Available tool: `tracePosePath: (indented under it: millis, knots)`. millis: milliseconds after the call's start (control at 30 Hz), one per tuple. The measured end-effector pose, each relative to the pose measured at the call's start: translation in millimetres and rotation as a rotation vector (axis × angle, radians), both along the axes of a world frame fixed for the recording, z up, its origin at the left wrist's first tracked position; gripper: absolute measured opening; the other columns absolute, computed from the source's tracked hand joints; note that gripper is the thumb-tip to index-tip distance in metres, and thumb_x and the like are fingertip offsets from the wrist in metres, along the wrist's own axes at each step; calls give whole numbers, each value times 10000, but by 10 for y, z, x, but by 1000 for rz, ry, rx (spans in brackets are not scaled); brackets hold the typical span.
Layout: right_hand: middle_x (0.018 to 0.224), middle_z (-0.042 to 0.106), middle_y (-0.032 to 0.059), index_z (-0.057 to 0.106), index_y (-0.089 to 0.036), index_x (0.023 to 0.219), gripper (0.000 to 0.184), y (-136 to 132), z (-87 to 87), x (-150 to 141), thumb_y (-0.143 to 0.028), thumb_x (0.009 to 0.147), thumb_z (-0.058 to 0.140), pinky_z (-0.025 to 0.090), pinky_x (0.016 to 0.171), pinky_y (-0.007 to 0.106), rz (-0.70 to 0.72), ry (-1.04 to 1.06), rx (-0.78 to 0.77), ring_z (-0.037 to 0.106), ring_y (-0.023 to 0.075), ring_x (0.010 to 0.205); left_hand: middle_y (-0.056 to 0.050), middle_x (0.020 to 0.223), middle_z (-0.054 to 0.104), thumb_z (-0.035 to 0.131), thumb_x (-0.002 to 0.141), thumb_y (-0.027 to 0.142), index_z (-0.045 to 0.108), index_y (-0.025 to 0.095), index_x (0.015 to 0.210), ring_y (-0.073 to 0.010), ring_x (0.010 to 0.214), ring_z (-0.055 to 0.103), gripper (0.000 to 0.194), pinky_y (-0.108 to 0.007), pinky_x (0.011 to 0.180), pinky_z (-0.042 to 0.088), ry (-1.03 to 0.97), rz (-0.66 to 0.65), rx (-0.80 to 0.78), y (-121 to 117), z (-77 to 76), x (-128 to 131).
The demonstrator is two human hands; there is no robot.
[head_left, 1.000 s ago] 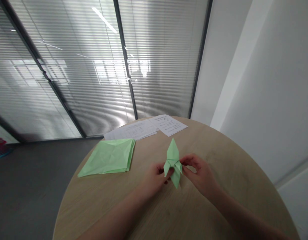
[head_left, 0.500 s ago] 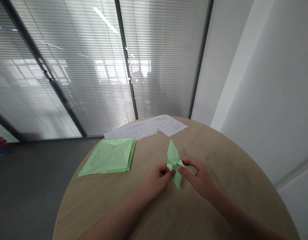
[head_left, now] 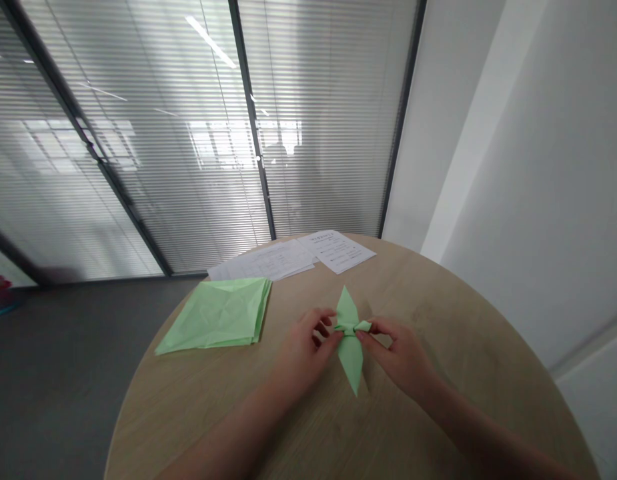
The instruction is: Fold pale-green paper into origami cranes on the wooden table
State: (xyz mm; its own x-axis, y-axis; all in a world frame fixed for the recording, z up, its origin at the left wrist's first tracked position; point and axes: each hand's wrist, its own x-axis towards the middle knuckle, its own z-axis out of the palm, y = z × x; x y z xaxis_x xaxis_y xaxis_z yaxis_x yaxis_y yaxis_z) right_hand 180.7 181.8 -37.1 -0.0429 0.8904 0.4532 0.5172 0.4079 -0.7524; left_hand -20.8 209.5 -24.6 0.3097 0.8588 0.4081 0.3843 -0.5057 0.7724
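A folded piece of light green paper (head_left: 351,360) is between my hands, with one long point away from me, one toward me, and small folded flaps at its middle. My right hand (head_left: 395,343) pinches the right flap between thumb and index finger. On the other side, my left hand (head_left: 308,340) has its thumb on the left of the middle folds, its fingers curled beside the upper point. The left index fingertip comes close to the paper's edge. Both forearms rest over the round wooden table (head_left: 308,433).
Left of my hands lies a stack of creased green paper sheets (head_left: 218,313). Behind it are white printed sheets (head_left: 268,259) and another printed page (head_left: 337,251) near the far edge. Blinds behind glass (head_left: 328,133) and a white wall (head_left: 548,167) stand beyond the table.
My left fingers have lifted and spread a little upward from the paper's left side. The folded paper has tilted flatter, so its near point shows longer. My right hand keeps its pinch.
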Motion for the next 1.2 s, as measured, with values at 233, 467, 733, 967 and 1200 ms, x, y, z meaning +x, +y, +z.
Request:
tracePosePath:
  millis: [233, 467, 733, 967, 1200]
  knots:
    - [845, 749, 26, 695, -236, 846, 120, -14, 19, -28, -334, 870, 630, 523, 772, 302, 21, 67, -37, 697, 199, 819, -24, 890, 666, 576, 896, 202, 715, 213, 944, -111, 692, 622, 147, -199, 610, 505, 63, -110, 62, -35, 41, 1]
    - [898, 771, 22, 665, -253, 1128, 309, -7, -7, -44, -292, 822, 664, 553, 794, 308, 30, 160, -49, 723, 194, 828, -32, 900, 674, 580, 888, 191, 723, 212, 948, -124, 727, 646, 156, -209, 623, 528, 43, -107, 48, -16, 35, -12]
    - [862, 765, 38, 759, -237, 892, 135, -2, -13, -1, -314, 863, 653, 550, 762, 296, 26, 92, 17, 709, 199, 802, -25, 919, 660, 602, 892, 216, 716, 218, 964, -114, 725, 630, 135, -192, 589, 513, 7, -61, 53, -8, 38, -8]
    - [901, 772, 52, 764, -232, 918, 143, 1, -1, -9, -311, 857, 663, 564, 781, 323, 23, 134, 26, 716, 211, 827, -31, 881, 681, 601, 896, 249, 711, 215, 1014, -137, 742, 642, 165, -221, 609, 522, -18, -36, 13, 1, 5, -5]
    - [944, 780, 36, 769, -261, 965, 162, -19, 4, -16, -254, 852, 652, 572, 830, 336, 57, 127, 88, 726, 208, 867, -51, 921, 688, 621, 860, 258, 714, 192, 950, -171, 828, 668, 145, -251, 659, 557, -151, -22, -46, -22, 37, 27]
